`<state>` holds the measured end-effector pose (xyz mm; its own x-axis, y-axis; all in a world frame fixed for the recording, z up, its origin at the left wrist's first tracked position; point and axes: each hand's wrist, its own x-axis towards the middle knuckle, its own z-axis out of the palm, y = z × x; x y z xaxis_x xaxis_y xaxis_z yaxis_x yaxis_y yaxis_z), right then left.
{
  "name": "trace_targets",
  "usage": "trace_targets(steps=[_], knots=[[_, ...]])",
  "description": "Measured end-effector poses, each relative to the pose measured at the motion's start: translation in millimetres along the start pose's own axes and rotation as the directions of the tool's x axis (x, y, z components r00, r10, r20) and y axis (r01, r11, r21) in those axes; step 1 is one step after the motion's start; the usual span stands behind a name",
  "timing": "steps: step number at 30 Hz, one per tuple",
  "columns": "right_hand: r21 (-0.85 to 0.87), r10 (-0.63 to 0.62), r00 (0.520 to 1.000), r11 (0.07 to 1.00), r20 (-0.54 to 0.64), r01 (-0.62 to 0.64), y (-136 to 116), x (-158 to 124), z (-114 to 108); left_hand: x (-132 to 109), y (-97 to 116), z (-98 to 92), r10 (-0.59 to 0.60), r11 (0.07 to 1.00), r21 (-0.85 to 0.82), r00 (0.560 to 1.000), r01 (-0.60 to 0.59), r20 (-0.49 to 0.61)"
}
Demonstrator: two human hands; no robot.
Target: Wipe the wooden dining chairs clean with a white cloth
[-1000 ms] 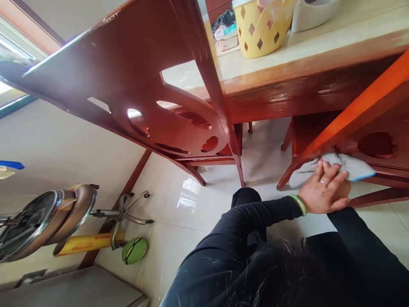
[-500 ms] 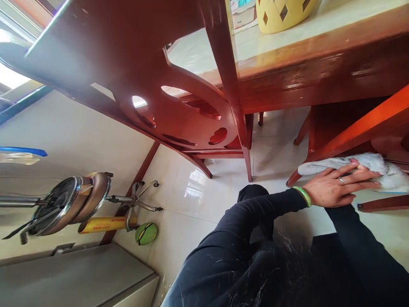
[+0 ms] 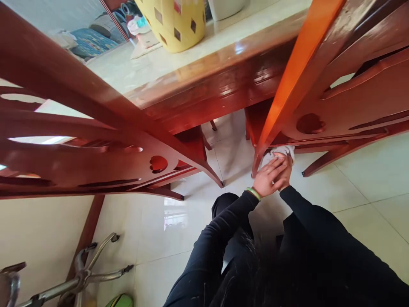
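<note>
A light grey cloth [image 3: 289, 150] is bunched against the lower part of a red-brown wooden chair [image 3: 345, 113] on the right. My right hand [image 3: 285, 174] grips the cloth, its fingers partly covered by my other hand. My left hand [image 3: 266, 178], with a ring and a green bangle [image 3: 254, 193], overlaps the right one, its fingers closed together on the cloth. Both hands are low, beside the chair's near leg.
A second wooden chair [image 3: 128, 157] stands to the left. Behind both is a table [image 3: 118, 72] with a light top, bearing a yellow basket [image 3: 179, 25] and a white container [image 3: 225, 8]. A metal wheeled base [image 3: 83, 275] and a green ball-like object [image 3: 120, 301] are at lower left.
The view has swung right, so the right chair and its backrest show more fully. The cloth, spread out before, is now bunched smaller at the chair's lower part, and my right hand has come into sight.
</note>
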<state>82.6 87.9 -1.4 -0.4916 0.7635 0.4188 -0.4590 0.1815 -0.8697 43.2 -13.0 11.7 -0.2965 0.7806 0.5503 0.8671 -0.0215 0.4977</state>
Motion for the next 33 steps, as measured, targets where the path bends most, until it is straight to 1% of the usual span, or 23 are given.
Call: trace_targets(steps=[1, 2, 3, 4, 5, 6, 7, 9, 11, 13, 15, 16, 18, 20, 22, 24, 26, 28, 30, 32, 33], knots=[[-0.121, 0.015, 0.999, 0.993, 0.032, -0.011, 2.3, 10.6, -4.4, -0.4, -0.7, -4.4, -0.033, 0.999, -0.015, 0.995, 0.032, -0.096], [-0.217, 0.035, 0.997, 0.976, 0.066, -0.02, 5.7, 20.4, -6.4, 1.5, -2.4, -10.0, -0.102, 0.995, -0.022, 0.974, 0.099, -0.202], [-0.308, 0.059, 0.993, 0.951, 0.103, -0.024, 9.8, 28.4, -6.9, 6.1, -5.1, -16.3, -0.189, 0.981, -0.029, 0.934, 0.189, -0.303], [-0.385, 0.083, 0.987, 0.923, 0.138, -0.024, 14.4, 34.4, -6.9, 13.4, -8.7, -23.1, -0.273, 0.959, -0.04, 0.883, 0.28, -0.382], [-0.446, 0.107, 0.98, 0.895, 0.168, -0.021, 19.0, 38.1, -7.6, 23.0, -13.1, -29.8, -0.34, 0.935, -0.061, 0.836, 0.349, -0.43], [-0.493, 0.127, 0.973, 0.87, 0.191, -0.016, 23.1, 39.9, -9.8, 34.0, -17.8, -36.3, -0.377, 0.921, -0.087, 0.815, 0.38, -0.44], [-0.53, 0.142, 0.969, 0.848, 0.204, -0.013, 26.3, 40.4, -14.2, 45.6, -22.5, -42.2, -0.39, 0.918, -0.114, 0.816, 0.379, -0.426], [-0.589, 0.155, 0.971, 0.808, 0.183, -0.018, 28.9, 40.2, -31.2, 66.2, -30.7, -52.2, -0.383, 0.923, -0.18, 0.846, 0.34, -0.37], [-0.64, 0.136, 0.987, 0.767, 0.081, -0.053, 26.3, 43.2, -57.8, 78.7, -36.5, -59.5, -0.38, 0.916, -0.261, 0.871, 0.306, -0.311], [-0.688, 0.071, 0.993, 0.716, -0.098, -0.12, 20.7, 53.0, -88.0, 82.8, -39.8, -63.7, -0.401, 0.889, -0.346, 0.875, 0.301, -0.27], [-0.726, 0.004, 0.967, 0.66, -0.255, -0.194, 15.3, 68.8, -114.0, 81.9, -40.4, -64.7, -0.438, 0.859, -0.404, 0.861, 0.315, -0.258], [-0.74, -0.012, 0.953, 0.634, -0.303, -0.227, 13.4, 77.7, -123.5, 81.0, -39.7, -64.0, -0.453, 0.848, -0.419, 0.854, 0.324, -0.255], [-0.754, -0.002, 0.94, 0.598, -0.341, -0.272, 11.7, 94.9, -135.4, 79.5, -37.0, -61.0, -0.475, 0.838, -0.428, 0.839, 0.339, -0.265], [-0.75, 0.032, 0.937, 0.591, -0.348, -0.298, 11.7, 109.1, -141.1, 79.2, -33.6, -56.5, -0.482, 0.835, -0.433, 0.831, 0.339, -0.28], [-0.736, 0.051, 0.933, 0.601, -0.356, -0.314, 12.1, 118.7, -145.4, 79.6, -30.9, -52.0, -0.487, 0.829, -0.451, 0.822, 0.33, -0.295], [-0.704, 0.056, 0.931, 0.639, -0.36, -0.311, 12.2, 122.7, -148.7, 80.9, -29.7, -49.2, -0.496, 0.825, -0.453, 0.815, 0.337, -0.298], [-0.635, 0.044, 0.921, 0.712, -0.386, -0.3, 11.8, 119.0, -146.3, 83.5, -30.2, -49.3, -0.509, 0.821, -0.447, 0.81, 0.355, -0.291], [-0.561, 0.03, 0.904, 0.775, -0.426, -0.29, 11.1, 106.3, -131.7, 87.3, -31.3, -52.1, -0.522, 0.807, -0.467, 0.807, 0.362, -0.277], [-0.499, 0.056, 0.91, 0.822, -0.411, -0.276, 10.3, 85.0, -102.5, 88.4, -30.5, -55.1, -0.534, 0.78, -0.519, 0.804, 0.349, -0.261], [-0.428, 0.117, 0.941, 0.868, -0.318, -0.253, 8.9, 58.1, -63.4, 80.7, -24.0, -54.0, -0.537, 0.769, -0.549, 0.796, 0.327, -0.28], [-0.393, 0.145, 0.95, 0.885, -0.276, -0.249, 7.5, 43.9, -43.3, 71.8, -17.9, -50.4, -0.546, 0.771, -0.548, 0.78, 0.326, -0.305]])
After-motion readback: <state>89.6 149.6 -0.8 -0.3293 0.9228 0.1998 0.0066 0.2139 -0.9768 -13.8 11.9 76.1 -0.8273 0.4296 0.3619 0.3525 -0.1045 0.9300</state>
